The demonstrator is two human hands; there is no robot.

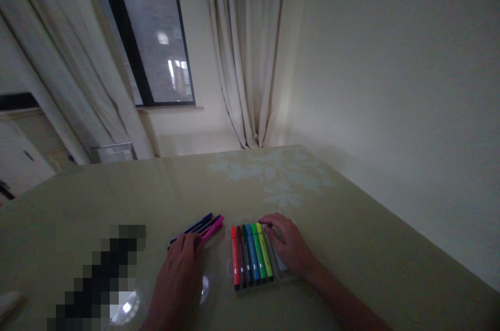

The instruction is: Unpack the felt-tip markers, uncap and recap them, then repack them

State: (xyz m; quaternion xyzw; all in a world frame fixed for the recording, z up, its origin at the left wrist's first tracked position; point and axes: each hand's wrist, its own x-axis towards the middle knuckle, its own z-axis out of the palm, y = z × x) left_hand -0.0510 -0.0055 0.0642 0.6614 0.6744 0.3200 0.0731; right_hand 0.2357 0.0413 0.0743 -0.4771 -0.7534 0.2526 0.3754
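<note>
A row of several colored markers lies side by side in a clear plastic case (279,281), running from a red marker (235,258) to a yellow marker (264,253). My right hand (289,245) rests over the case's right side, its thumb and index finger curled around the yellow marker's top end. To the left, my left hand (182,258) has its fingers bent over the lower end of a pink marker (212,229). Beside that one lie a few dark blue markers (197,224), partly hidden behind the hand. My left fingertips are not clearly visible.
The pale green tabletop (117,190) has a leaf pattern near its far corner. A blurred-out dark shape (101,274) lies at the left. A white wall (390,86) runs along the right; curtains (250,60) and a window (152,29) are behind.
</note>
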